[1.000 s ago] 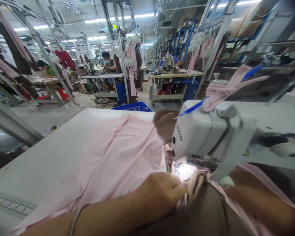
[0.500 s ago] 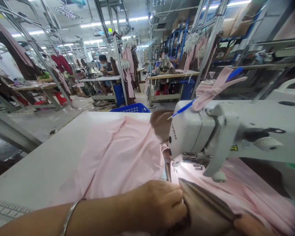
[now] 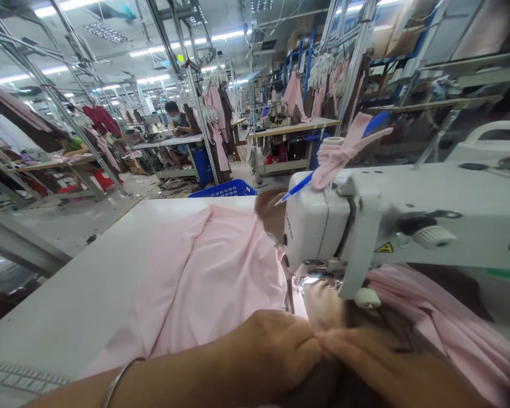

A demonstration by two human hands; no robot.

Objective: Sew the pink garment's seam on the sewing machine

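My left hand (image 3: pixel 276 348), with a metal bangle (image 3: pixel 121 379) on the wrist, is closed on the edge of a brown fabric piece (image 3: pixel 391 320) just in front of the sewing machine (image 3: pixel 318 226). Its fingertips meet those of my right hand (image 3: pixel 369 357), slightly blurred, which pinches the same brown fabric. Part of that fabric is lit under the needle area; the needle itself is hard to make out. Pink fabric (image 3: pixel 225 266) is spread left of the machine. More pink fabric (image 3: pixel 442 317) runs out to its right.
White tabletop (image 3: pixel 89 294) extends left, with a printed ruler (image 3: pixel 25 377) near its front. Behind its far edge is a blue basket (image 3: pixel 225 188). A blue pen (image 3: pixel 300 186) and a knotted pink strip (image 3: pixel 338 150) sit atop the machine head. Another person (image 3: pixel 176 119) sits farther back.
My right hand has come in from the lower right to my left hand's fingertips. Brown fabric now lies flatter and closer under the machine head. The view has shifted slightly.
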